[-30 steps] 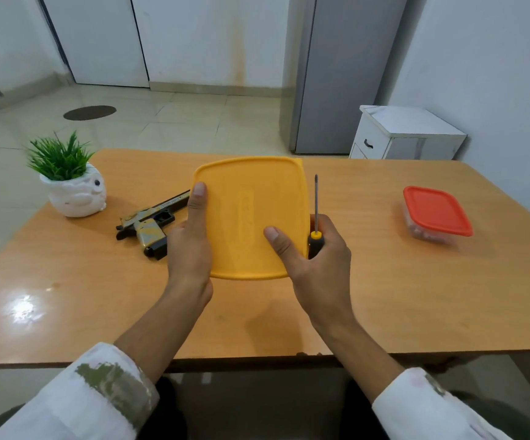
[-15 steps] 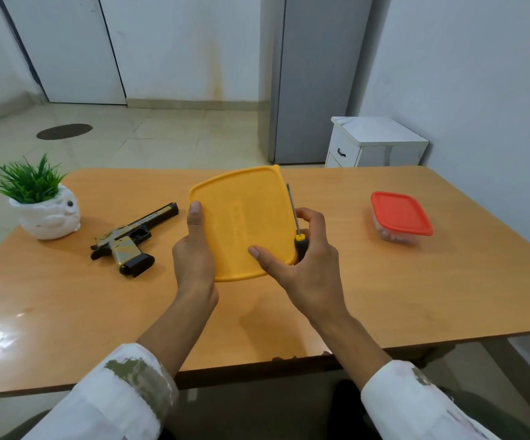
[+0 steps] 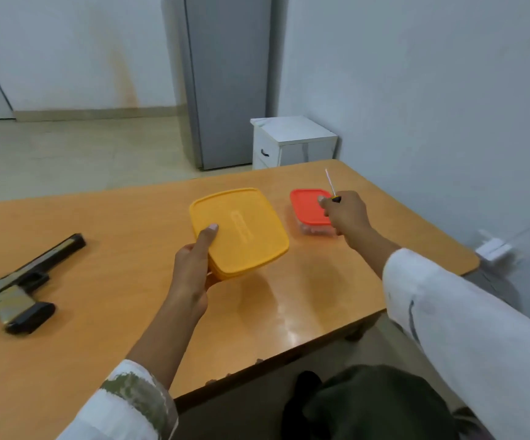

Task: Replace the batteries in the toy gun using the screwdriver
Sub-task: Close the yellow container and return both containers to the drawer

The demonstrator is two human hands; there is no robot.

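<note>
The left grip (image 3: 190, 274), reaching out of a white sleeve, grasps the near-left corner of a yellow container (image 3: 244, 230), thumb flat on the lid and fingers curled underneath. The container is tilted, and its shadow falls on the counter (image 3: 105, 319) below it. The toy gun (image 3: 19, 287) lies flat on the counter well to the left of this grip, untouched, its barrel pointing away and to the right. Further out and to the right, the right grip (image 3: 346, 214) is clenched round the handle of the screwdriver (image 3: 331, 185), whose thin shaft sticks up and away from the knuckles. Just under and left of that grip sits a red-lidded container (image 3: 306, 208). Beyond the counter stand a white cabinet (image 3: 292, 141) and a grey fridge (image 3: 225, 81).
</note>
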